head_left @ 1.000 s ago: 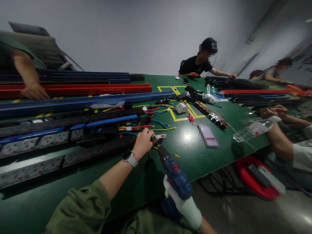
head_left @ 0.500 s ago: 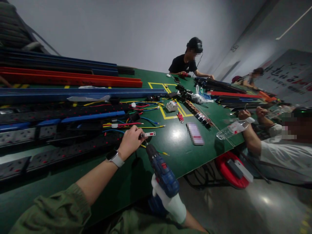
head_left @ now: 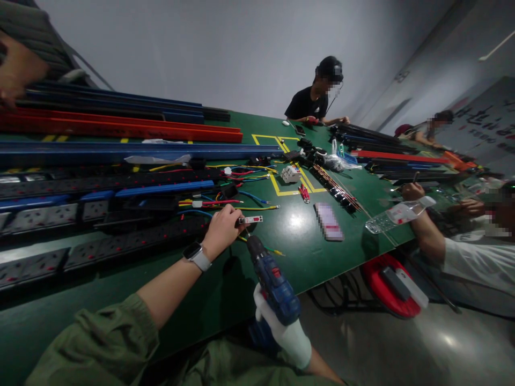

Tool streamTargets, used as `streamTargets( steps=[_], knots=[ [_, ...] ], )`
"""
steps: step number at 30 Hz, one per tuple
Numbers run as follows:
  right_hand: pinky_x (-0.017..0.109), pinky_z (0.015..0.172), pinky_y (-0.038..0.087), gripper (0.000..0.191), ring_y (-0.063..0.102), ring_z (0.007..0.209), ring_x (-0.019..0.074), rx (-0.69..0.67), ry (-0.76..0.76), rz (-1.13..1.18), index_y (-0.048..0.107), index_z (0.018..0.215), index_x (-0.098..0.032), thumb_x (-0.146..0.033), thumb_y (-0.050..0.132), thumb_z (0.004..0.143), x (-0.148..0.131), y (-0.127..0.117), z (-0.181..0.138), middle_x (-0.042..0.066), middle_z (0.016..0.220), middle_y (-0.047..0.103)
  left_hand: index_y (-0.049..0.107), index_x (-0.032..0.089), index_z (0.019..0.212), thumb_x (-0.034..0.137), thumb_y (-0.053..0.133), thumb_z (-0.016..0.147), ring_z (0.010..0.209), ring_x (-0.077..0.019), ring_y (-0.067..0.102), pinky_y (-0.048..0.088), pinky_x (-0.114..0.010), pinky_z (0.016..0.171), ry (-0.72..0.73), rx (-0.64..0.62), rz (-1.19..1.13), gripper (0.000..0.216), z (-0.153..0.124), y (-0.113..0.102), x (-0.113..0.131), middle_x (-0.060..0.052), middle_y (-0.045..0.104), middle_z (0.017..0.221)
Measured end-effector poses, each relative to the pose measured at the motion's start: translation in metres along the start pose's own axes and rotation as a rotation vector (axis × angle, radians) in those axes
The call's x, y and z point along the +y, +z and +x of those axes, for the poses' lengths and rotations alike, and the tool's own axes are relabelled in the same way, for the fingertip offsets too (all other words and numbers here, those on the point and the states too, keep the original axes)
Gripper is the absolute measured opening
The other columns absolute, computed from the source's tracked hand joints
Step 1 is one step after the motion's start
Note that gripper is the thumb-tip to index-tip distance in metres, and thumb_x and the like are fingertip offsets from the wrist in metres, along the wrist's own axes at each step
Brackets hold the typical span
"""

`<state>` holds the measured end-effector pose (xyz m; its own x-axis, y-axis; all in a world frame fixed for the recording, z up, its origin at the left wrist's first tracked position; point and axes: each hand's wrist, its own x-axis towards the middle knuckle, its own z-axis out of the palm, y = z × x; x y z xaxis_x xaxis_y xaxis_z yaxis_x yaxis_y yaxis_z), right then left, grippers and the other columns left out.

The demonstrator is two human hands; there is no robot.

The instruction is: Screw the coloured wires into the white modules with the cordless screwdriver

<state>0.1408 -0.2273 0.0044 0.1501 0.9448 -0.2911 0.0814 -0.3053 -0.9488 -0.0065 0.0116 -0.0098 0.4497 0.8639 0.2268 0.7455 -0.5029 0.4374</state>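
Observation:
My left hand point(head_left: 221, 229), bare with a smartwatch on the wrist, is closed on a small white part with red marks point(head_left: 251, 220), held just above the green table point(head_left: 298, 252). In a white glove, my right hand point(head_left: 284, 332) grips a blue cordless screwdriver point(head_left: 271, 281). Its bit points up at the white part from below. Yellow, red and blue wires point(head_left: 225, 203) lie just beyond my left hand.
Long black socket strips point(head_left: 92, 214) and red and blue rails point(head_left: 120, 131) stretch across the left of the table. A white breaker point(head_left: 290, 173), a phone point(head_left: 329, 221) and a plastic bottle point(head_left: 398, 213) lie further right. Other people work at the far end and right edge.
The view has swung slightly; my hands keep the same hold on the white part and screwdriver. A person's hand has come into view at the top left.

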Motion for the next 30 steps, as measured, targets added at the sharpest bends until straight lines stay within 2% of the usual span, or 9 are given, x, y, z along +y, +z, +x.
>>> streamTargets(
  steps=[6,15,20,26,30],
  knots=[
    [0.03,0.065,0.052,0.049,0.059,0.056,0.0158,0.038,0.019,-0.047,0.074,0.098,-0.019,-0.065,0.068,0.084,-0.005,0.002,-0.002,-0.001,0.059,0.061,0.068,0.023,0.097,0.042,0.066,0.091,0.095,-0.0239,0.06,0.045,-0.035,0.084,-0.007,-0.001,0.001,0.02,0.0,0.0,0.0,-0.007,0.059,0.106],
    [0.029,0.061,0.051,0.051,0.059,0.054,0.0163,0.063,0.049,-0.07,0.075,0.094,-0.02,-0.069,0.068,0.081,0.005,0.003,0.004,-0.001,0.057,0.062,0.068,0.023,0.101,0.043,0.064,0.093,0.098,-0.0245,0.059,0.044,-0.035,0.084,0.008,-0.005,0.003,0.022,0.0,0.002,-0.002,-0.007,0.059,0.107],
    [0.029,0.054,0.048,0.054,0.055,0.046,0.0152,0.108,0.07,-0.08,0.074,0.094,-0.021,-0.073,0.066,0.08,0.012,0.007,0.007,-0.003,0.048,0.056,0.068,0.023,0.099,0.042,0.065,0.093,0.097,-0.0237,0.06,0.045,-0.035,0.085,0.006,0.008,-0.003,0.02,0.0,0.001,-0.001,-0.007,0.059,0.106],
    [0.031,0.062,0.053,0.054,0.058,0.047,0.0159,0.137,0.092,-0.109,0.069,0.066,-0.02,-0.07,0.065,0.083,0.017,0.01,0.012,-0.001,0.045,0.054,0.068,0.023,0.099,0.044,0.064,0.093,0.096,-0.0241,0.06,0.045,-0.035,0.084,0.014,0.015,0.005,0.022,0.0,0.002,-0.002,-0.007,0.059,0.105],
    [0.029,0.059,0.052,0.052,0.057,0.046,0.0149,0.124,0.081,-0.108,0.073,0.08,-0.021,-0.072,0.066,0.082,0.016,0.008,0.01,-0.003,0.047,0.057,0.068,0.023,0.098,0.043,0.066,0.092,0.096,-0.0238,0.06,0.045,-0.035,0.083,0.016,0.023,-0.006,0.021,0.0,0.003,-0.002,-0.007,0.059,0.104]
  ],
)
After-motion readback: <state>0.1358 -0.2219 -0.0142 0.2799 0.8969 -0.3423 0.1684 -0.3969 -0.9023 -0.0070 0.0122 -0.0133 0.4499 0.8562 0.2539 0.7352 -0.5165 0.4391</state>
